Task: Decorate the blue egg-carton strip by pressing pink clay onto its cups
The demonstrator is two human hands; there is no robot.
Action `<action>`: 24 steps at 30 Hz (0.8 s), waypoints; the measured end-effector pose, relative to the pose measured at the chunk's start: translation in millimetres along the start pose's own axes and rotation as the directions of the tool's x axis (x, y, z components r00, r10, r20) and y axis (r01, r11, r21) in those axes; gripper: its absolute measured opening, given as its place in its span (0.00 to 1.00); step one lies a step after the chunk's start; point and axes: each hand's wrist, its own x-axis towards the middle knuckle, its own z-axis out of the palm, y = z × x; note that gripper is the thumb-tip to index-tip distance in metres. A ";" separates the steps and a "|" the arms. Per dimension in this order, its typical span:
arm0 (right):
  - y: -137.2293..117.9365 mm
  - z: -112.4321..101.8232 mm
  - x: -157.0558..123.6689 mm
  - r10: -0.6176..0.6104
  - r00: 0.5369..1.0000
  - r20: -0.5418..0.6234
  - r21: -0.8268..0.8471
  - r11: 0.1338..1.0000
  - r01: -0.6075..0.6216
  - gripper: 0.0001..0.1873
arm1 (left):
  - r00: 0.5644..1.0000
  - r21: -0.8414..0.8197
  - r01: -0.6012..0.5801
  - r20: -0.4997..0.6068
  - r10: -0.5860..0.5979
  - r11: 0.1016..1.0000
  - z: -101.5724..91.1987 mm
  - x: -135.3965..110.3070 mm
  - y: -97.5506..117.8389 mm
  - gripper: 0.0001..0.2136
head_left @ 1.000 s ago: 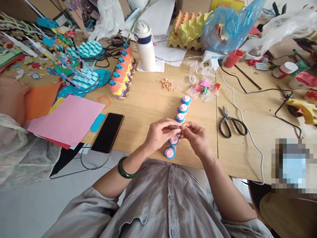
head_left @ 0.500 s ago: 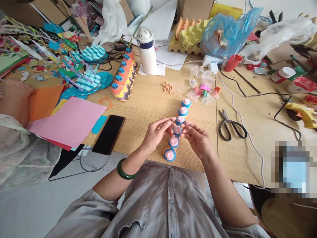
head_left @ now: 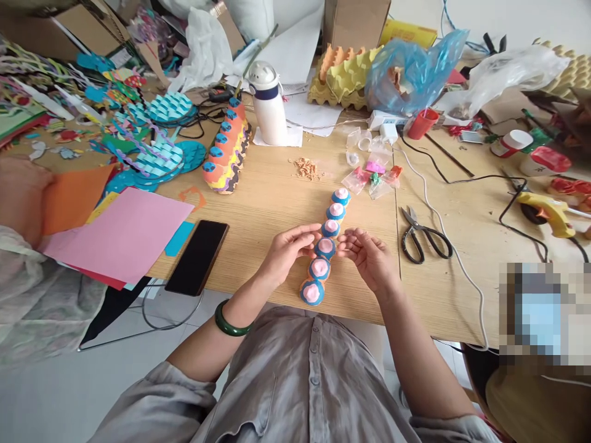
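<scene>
A row of egg-carton cups [head_left: 319,269] lies on the table in front of me, each coated in blue clay with a pink clay cap. My left hand [head_left: 289,251] is at the left side of the row, by the third and fourth cups from the top. Its fingers are stretched and slightly apart; whether they touch the cups I cannot tell. On the right side, beside the fourth cup [head_left: 325,247], my right hand [head_left: 369,258] has loosely bent, parted fingers and no visible object in them.
Left of my hands lie a phone [head_left: 197,257] and pink paper [head_left: 133,234]; scissors [head_left: 422,235] lie right. Behind are a painted egg-carton caterpillar [head_left: 228,151], a white bottle [head_left: 268,114], clay bags [head_left: 375,169] and a yellow glue gun [head_left: 549,212]. Another person's hand [head_left: 21,197] rests far left.
My right hand has drawn back slightly from the fourth cup and its fingers have loosened. The left fingers have also eased off the pink cap. The view has shifted a little.
</scene>
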 end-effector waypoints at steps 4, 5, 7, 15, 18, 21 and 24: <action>-5.7 -18.4 16.9 -0.111 0.986 -0.122 -0.087 0.991 0.101 0.21 | 0.995 0.045 -0.076 -0.056 0.078 0.996 -8.7 16.3 -0.1 0.17; -7.0 -22.2 22.5 -0.121 0.983 -0.136 -0.112 0.988 0.106 0.21 | 0.994 0.068 -0.091 -0.059 0.095 0.994 -9.2 22.2 1.4 0.17; -8.9 -27.5 35.2 -0.116 0.982 -0.151 -0.146 0.985 0.094 0.23 | 0.995 0.120 -0.088 -0.033 0.092 0.989 -7.7 35.7 5.2 0.18; -4.5 -20.5 84.2 -0.307 0.916 -0.260 -0.375 0.906 0.197 0.19 | 0.985 0.133 -0.136 -0.084 0.148 0.982 9.5 90.5 5.6 0.19; 4.1 -17.9 89.6 -0.448 0.847 -0.284 -0.484 0.830 0.277 0.16 | 0.970 0.180 -0.203 -0.100 0.223 0.963 9.9 99.5 -2.9 0.18; 11.9 -19.6 88.4 -0.504 0.815 -0.285 -0.512 0.799 0.315 0.15 | 0.959 0.223 -0.250 -0.075 0.272 0.942 6.0 100.9 -9.5 0.20; 15.2 -21.9 87.5 -0.490 0.826 -0.278 -0.477 0.817 0.324 0.16 | 0.959 0.281 -0.260 -0.032 0.280 0.924 1.6 100.4 -12.1 0.22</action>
